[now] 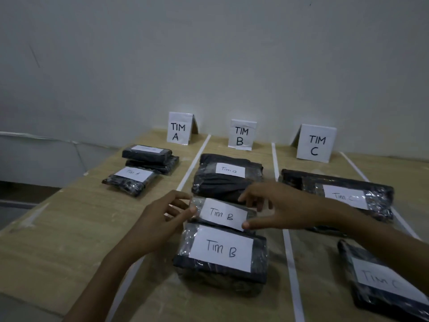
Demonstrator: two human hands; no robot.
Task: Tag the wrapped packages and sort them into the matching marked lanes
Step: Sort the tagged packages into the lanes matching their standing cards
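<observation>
Light wood-grain table [69, 219] split into three lanes by white tape strips [193, 162], each lane headed by a folded white paper sign: "TIM A" [178, 129], "TIM B" [241, 135], "TIM C" [315, 144].

Both hands are at the middle dark plastic-wrapped package with white "Tim B" tag [222, 213], which lies in lane B. Left hand [162, 219] open, fingertips touching the package's left end. Right hand [276, 205] open and arched over the right end, thumb tip on the tag's lower right corner, fingers at the far edge. Neither hand is closed around it.

That package sits between two others in lane B: a larger wrapped "Tim B" package [226, 175] behind, and a wrapped "Tim B" package [220, 252] just in front, touching.

Lane A: three dark wrapped packages [144, 168], partly stacked, two of them showing tags. Lane C: two tagged "Tim C" packages, far [343, 194] and near [383, 280].
</observation>
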